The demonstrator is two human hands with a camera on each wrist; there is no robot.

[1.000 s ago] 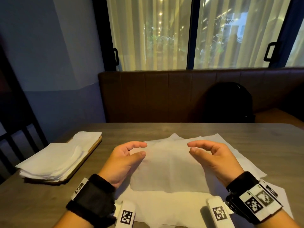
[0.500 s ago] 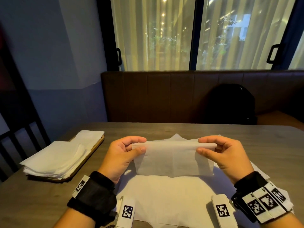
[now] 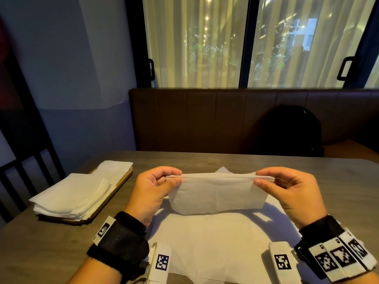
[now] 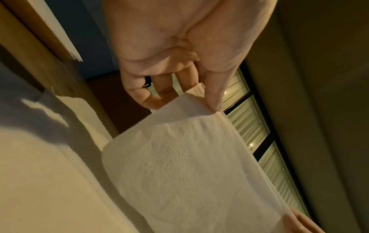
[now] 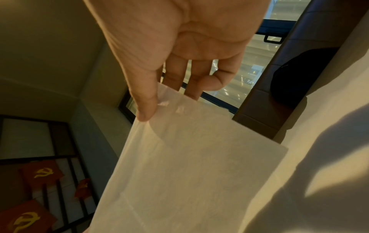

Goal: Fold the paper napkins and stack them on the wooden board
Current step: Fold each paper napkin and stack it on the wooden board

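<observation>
A white paper napkin (image 3: 217, 194) hangs doubled over in the air above the table, its top edges held level. My left hand (image 3: 174, 178) pinches its left top corner between thumb and fingers, and my right hand (image 3: 259, 178) pinches the right top corner. The left wrist view shows the napkin (image 4: 185, 170) under my thumb, and the right wrist view shows the same napkin (image 5: 179, 173). Flat unfolded napkins (image 3: 215, 244) lie on the table below it. At the left, a wooden board (image 3: 120, 186) carries a stack of folded napkins (image 3: 73, 196).
The grey wooden table (image 3: 338, 181) reaches to a brown padded bench (image 3: 205, 119) with a black bag (image 3: 291, 130) on it. A dark chair back (image 3: 22, 167) stands at the left edge. Curtained windows fill the wall behind.
Both hands lifted the napkin's near edge off the pile and brought it up to the far edge, so the sheet now hangs folded in half. The hands rose slightly.
</observation>
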